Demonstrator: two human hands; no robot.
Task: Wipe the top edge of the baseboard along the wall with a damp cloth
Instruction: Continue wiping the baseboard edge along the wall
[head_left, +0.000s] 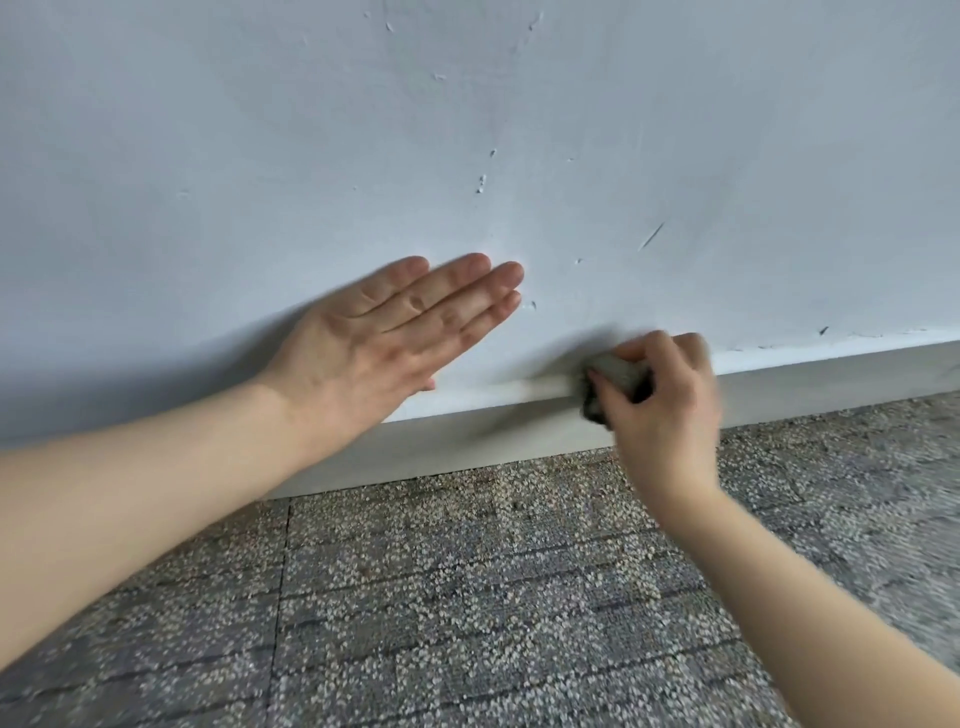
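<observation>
The right hand (660, 410) has its fingers curled round a cloth (615, 376), gripping it as a small wad and pressing it onto the top edge of the baseboard (493, 431). The cloth is grey and bunched, darker along its lower side. Only a part of it shows between the fingertips and thumb, and its outline is blurred. It sits where the baseboard meets the wall (467, 130), just to the left of the right hand's knuckles. The left hand (384, 338) lies flat against the wall, fingers straight and close together, pointing toward the right hand, with its heel just above the baseboard's top edge; the two hands are near each other but apart. The baseboard is a plain off-white strip that passes behind both hands and climbs to the right. The wall above the hands is pale with small chips and scuffs. Below both forearms lies a speckled grey floor (467, 597) with dark joint lines.
</observation>
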